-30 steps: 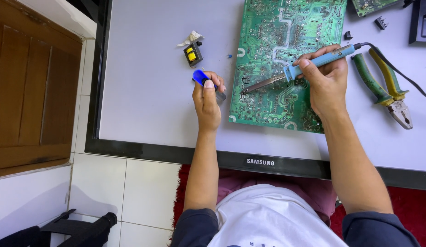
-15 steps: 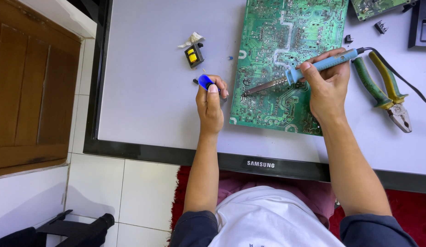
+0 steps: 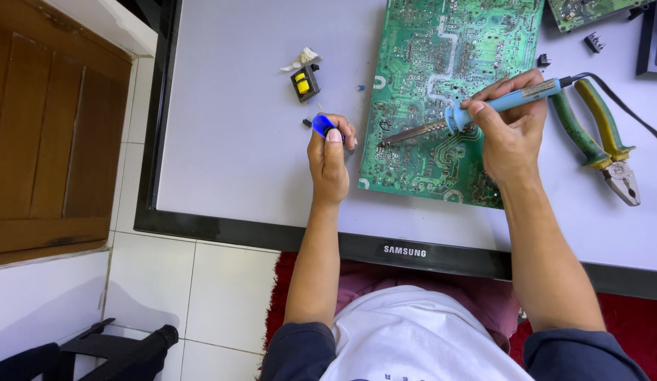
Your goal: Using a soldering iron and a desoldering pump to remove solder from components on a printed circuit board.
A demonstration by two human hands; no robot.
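Right, soldering iron [image 3: 484, 107] over green circuit board [image 3: 448, 63]

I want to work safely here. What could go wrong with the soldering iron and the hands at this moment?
The soldering iron tip lies over the green circuit board, close to the left hand; a slip might burn a finger. Its cable crosses the pliers and might snag.

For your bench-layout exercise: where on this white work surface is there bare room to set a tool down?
The widest bare patch of the white surface lies left of the left hand, below the small yellow transformer. Right is crowded: green circuit board, right hand with soldering iron, pliers.
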